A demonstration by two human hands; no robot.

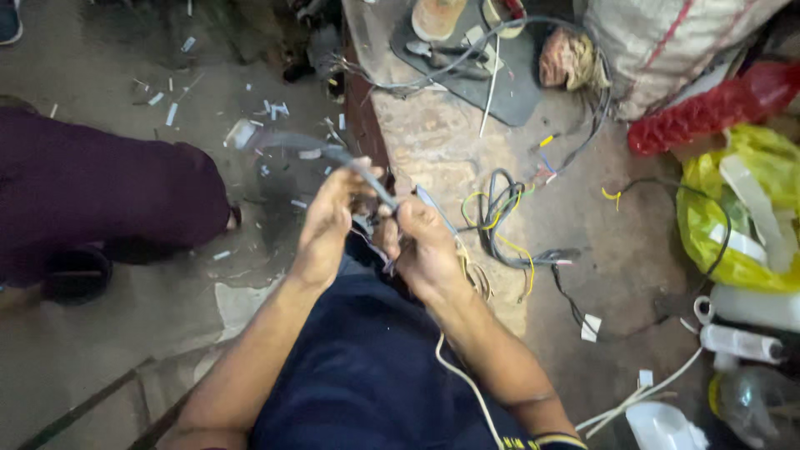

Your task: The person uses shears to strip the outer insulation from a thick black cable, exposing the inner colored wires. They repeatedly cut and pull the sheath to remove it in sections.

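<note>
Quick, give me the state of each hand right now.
Left hand: closed around the grey cable.
Right hand: closed on the same cable's lower end, among thin wires; exactly what it pinches cannot be told.

Yellow bag [742, 225], red sack [717, 108], bottles [746, 342]

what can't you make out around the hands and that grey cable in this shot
Head view only:
- Grey cable: its far end is motion-blurred.
- Right hand: its closed fingers hide anything it may grip besides the cable.
- Left hand: palm side faces away, so the grip is unclear.
- Wire bundle: strands too thin and tangled to count.
- Clear bottle: cut off by the frame's edge.
</note>
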